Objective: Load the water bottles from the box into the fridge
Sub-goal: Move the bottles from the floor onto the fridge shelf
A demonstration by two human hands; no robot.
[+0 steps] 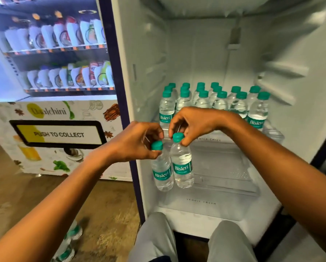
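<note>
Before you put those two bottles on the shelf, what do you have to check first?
1. Left hand pinching its bottle by the cap: ok.
2. Right hand pinching the other bottle by the cap: ok.
3. Fridge open: ok.
4. Free space on the shelf in front of the standing bottles: cannot tell, the hands hide it.
5. Both caps screwed tight: cannot tell.
6. More bottles on the floor waiting: ok.

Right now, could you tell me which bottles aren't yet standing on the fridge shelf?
The two held by their caps: one in the left hand, one in the right hand; the others stand on the shelf.
</note>
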